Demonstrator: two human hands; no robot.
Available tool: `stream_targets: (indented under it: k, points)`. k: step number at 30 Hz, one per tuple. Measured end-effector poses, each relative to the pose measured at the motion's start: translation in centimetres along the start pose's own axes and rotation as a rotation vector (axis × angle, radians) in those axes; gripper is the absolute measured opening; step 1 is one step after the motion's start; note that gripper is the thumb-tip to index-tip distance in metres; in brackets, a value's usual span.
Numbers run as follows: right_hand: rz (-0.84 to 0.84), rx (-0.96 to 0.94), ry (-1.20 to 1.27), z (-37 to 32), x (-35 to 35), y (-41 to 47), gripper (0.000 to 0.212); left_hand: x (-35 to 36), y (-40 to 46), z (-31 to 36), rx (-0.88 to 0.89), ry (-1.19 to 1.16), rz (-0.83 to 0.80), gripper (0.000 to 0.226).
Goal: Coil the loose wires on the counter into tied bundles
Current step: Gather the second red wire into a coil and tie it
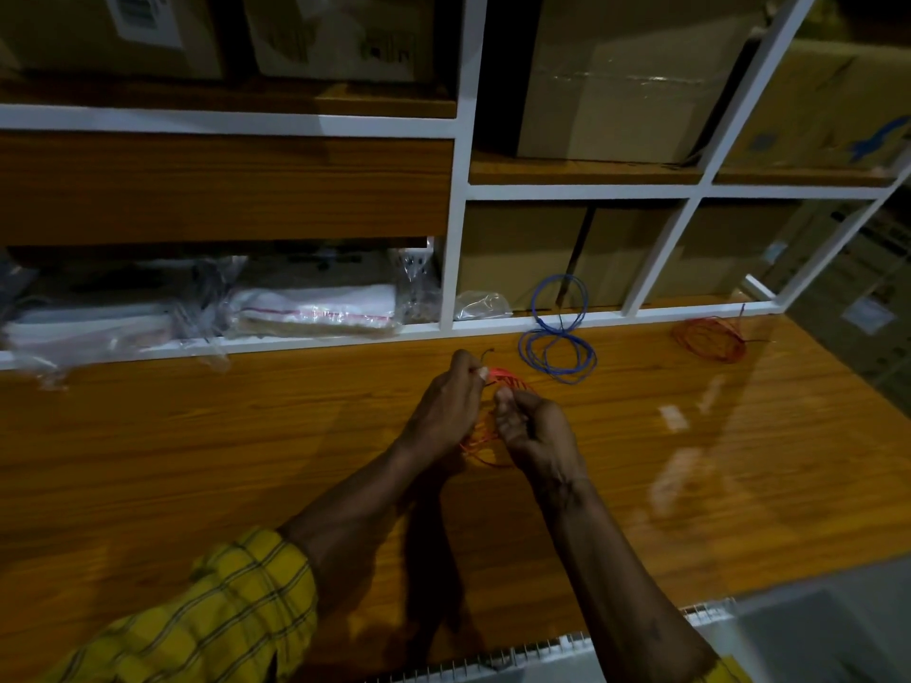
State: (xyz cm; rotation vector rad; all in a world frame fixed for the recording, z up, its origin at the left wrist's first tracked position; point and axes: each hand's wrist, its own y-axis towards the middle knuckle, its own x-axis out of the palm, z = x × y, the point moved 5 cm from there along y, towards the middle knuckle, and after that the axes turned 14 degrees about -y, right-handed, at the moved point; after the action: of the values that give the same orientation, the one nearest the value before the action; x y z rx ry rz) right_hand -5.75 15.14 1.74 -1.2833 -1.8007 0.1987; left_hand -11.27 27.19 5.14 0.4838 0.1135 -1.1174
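Note:
A thin orange-red wire coil (485,443) hangs between both hands above the wooden counter (246,460). My left hand (446,411) pinches the wire's upper loops near a short dark wire end. My right hand (535,433) grips the same coil from the right, fingers curled around it. Part of the coil is hidden behind the hands. A blue wire (557,345) lies in loose loops at the back of the counter, partly leaning up into the shelf. A red wire coil (710,337) lies at the back right.
White-framed shelving (456,229) rises behind the counter, holding cardboard boxes (631,91) and clear plastic bags (315,313). A small plastic bag (480,305) sits beside the blue wire. The counter's front edge (542,650) runs along the bottom right.

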Motion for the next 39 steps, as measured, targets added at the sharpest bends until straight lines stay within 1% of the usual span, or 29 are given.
stream_targets:
  k: [3,6,10,14,17,19,21,23,25,28,30,33,36,39]
  points:
    - [-0.041,-0.009,0.093,0.1,0.4,0.3,0.009,-0.3,0.3,-0.6,-0.028,-0.012,0.04,0.019]
    - [-0.072,-0.022,0.145,0.2,0.7,0.6,0.011,-0.3,0.8,-1.5,-0.092,0.0,0.05,0.022]
    - [-0.078,-0.056,0.112,-0.1,0.8,0.3,0.011,-0.6,1.2,-1.9,-0.129,-0.051,0.079,0.022]
    - [-0.082,-0.075,0.132,0.2,0.4,0.4,0.018,-0.7,1.6,-1.2,-0.088,-0.047,0.085,0.039]
    - [-0.072,-0.115,0.046,0.7,0.2,0.1,0.02,-0.8,2.1,-0.5,-0.048,-0.03,0.07,0.047]
    - [-0.071,-0.129,0.003,0.9,0.2,-0.1,0.019,-0.7,2.3,-0.4,-0.064,-0.035,0.046,0.048]
    - [-0.072,-0.127,0.006,0.9,0.3,-0.1,0.02,-0.7,2.5,-0.5,-0.104,-0.032,0.03,0.048]
    - [-0.074,-0.141,-0.018,0.7,0.5,0.0,0.02,-0.6,2.7,-0.7,-0.127,-0.012,0.02,0.041]
    - [-0.074,-0.155,-0.075,0.6,0.7,-0.1,0.02,-0.6,2.8,-0.5,-0.114,-0.009,-0.008,0.032]
    - [-0.081,-0.18,-0.158,0.4,0.7,-0.5,0.025,-0.9,2.8,-0.2,-0.109,-0.028,-0.024,0.028]
    - [-0.089,-0.225,-0.226,-0.1,0.7,-1.1,0.025,-1.1,2.9,-0.1,-0.106,-0.02,-0.023,0.028]
    - [-0.11,-0.336,-0.354,-1.4,0.9,-2.5,0.017,-1.3,3.0,0.4,-0.068,-0.003,-0.037,0.028]
    - [-0.194,-0.459,-0.406,-3.1,1.8,-4.2,0.018,-1.0,3.0,1.0,-0.062,-0.018,-0.072,0.026]
    - [-0.327,-0.535,-0.412,-4.7,2.7,-5.8,0.035,-0.7,3.3,1.4,-0.079,-0.033,-0.091,0.023]
